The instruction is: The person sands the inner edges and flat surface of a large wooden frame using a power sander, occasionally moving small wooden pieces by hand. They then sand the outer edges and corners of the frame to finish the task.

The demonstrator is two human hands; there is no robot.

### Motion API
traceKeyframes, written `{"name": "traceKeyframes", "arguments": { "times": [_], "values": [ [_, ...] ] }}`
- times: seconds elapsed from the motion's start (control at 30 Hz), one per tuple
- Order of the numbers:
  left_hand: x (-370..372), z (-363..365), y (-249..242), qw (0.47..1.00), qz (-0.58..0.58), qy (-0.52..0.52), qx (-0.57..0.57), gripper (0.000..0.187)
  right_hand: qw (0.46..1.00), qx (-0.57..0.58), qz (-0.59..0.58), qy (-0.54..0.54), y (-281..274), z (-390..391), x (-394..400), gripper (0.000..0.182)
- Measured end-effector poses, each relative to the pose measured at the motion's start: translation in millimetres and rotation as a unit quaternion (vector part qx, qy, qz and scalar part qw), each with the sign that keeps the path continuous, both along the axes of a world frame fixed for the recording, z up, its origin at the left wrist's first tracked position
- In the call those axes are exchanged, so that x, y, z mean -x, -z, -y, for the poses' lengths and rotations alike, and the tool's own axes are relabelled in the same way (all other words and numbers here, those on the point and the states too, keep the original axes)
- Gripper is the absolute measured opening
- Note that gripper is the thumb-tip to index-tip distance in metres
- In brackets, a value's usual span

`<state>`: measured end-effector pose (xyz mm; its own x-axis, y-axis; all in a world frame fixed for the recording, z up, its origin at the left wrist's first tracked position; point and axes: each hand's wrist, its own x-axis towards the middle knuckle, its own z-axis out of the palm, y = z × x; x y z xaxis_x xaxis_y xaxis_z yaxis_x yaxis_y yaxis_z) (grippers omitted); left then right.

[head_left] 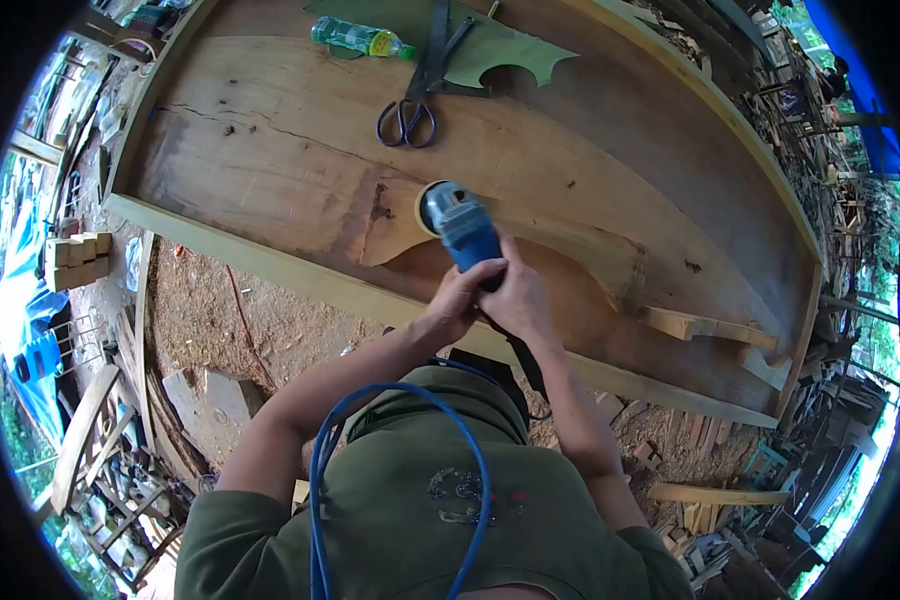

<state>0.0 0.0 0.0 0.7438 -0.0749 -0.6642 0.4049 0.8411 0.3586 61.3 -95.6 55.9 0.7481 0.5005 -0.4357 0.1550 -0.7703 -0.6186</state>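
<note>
A blue angle grinder [467, 232] is held in both hands over the workbench, its round disc [430, 208] facing left. My left hand [457, 295] is wrapped around the left side of its body. On the right side, my right hand [518, 295] grips the rear of the grinder, and a dark cord hangs below. Under the tool lies a curved wooden board [580, 245] with an arched lower edge; the disc overlaps its left part. Beyond the disc rest black-handled scissors [407, 124].
The large wooden bench top [300, 190] has a raised rim [260, 268]. On it are a plastic bottle [362, 38], a green template sheet [500, 50], a dark square ruler [438, 50] and a wood offcut [705, 325]. A blue cable [400, 387] loops over my shirt; sawdust covers the ground.
</note>
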Motion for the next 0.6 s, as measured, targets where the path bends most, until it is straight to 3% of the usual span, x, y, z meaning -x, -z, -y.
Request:
{"name": "traceKeyframes", "arguments": {
  "times": [0.1, 0.2, 0.3, 0.37, 0.5, 0.6],
  "values": [
    [-20, 39, 3, 0.997, -0.001, 0.072, -0.004, 0.045, 0.995, -0.051, 0.032, 0.085, 5, 43, -4, 0.082],
    [-42, 82, 2, 0.989, -0.001, 0.15, -0.008, 0.05, 0.988, -0.022, 0.011, 0.155, 11, 93, -10, 0.08],
    [-63, 128, 12, 0.985, 0.014, 0.173, -0.013, 0.054, 0.976, -0.03, 0.045, 0.209, 13, 137, -15, 0.079],
    [-77, 153, 15, 0.968, 0.061, 0.243, 0.011, 0.058, 0.959, -0.013, 0.081, 0.271, 16, 162, -18, 0.078],
    [-94, 194, 4, 0.963, 0.077, 0.258, 0.012, 0.059, 0.939, -0.056, 0.128, 0.315, 23, 206, -21, 0.077],
    [-100, 216, -1, 0.964, 0.072, 0.246, 0.073, 0.056, 0.929, -0.055, 0.114, 0.347, 20, 223, -16, 0.073]
  ]
}}
